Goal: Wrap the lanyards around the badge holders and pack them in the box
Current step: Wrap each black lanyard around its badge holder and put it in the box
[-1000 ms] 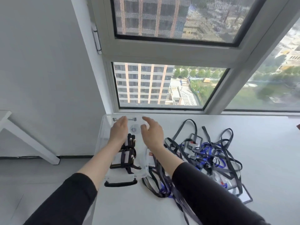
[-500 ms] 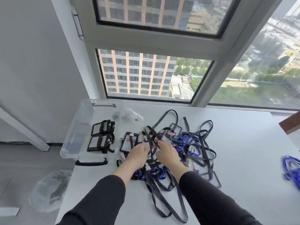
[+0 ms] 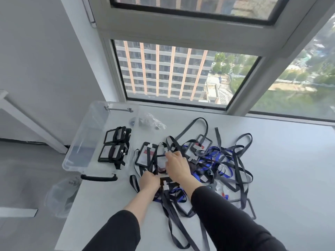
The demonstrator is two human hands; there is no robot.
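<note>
**Both hands down in the tangle of lanyards**

The left hand (image 3: pixel 149 181) is closed with its knuckles up, fingers curled round black strapping at the lower-left edge of the lanyards (image 3: pixel 233 156); the right hand (image 3: pixel 176 164) lies just above and to the right of it, fingers bent down onto a badge holder (image 3: pixel 161 161) near a white clip; whether it pinches the holder or only touches it, I cannot tell. Both forearms come up from the bottom of the frame in black sleeves.

The lanyards, black with some blue among them, lie in a loose heap at the centre of the frame on the white table (image 3: pixel 282 178), with several black-framed holders caught up in them; one with a red stripe (image 3: pixel 145 155) sits at the heap's left edge, just above the left hand.

The clear plastic box (image 3: pixel 72 160) stands open left of centre, at the table's left edge; two wrapped badge holders (image 3: pixel 114 144) lie inside it, one above the other in the frame, straps wound round them; a crumpled clear bag (image 3: pixel 151 122) sits at the box's upper right end. The window (image 3: pixel 172 73) fills the upper half of the frame.
</note>
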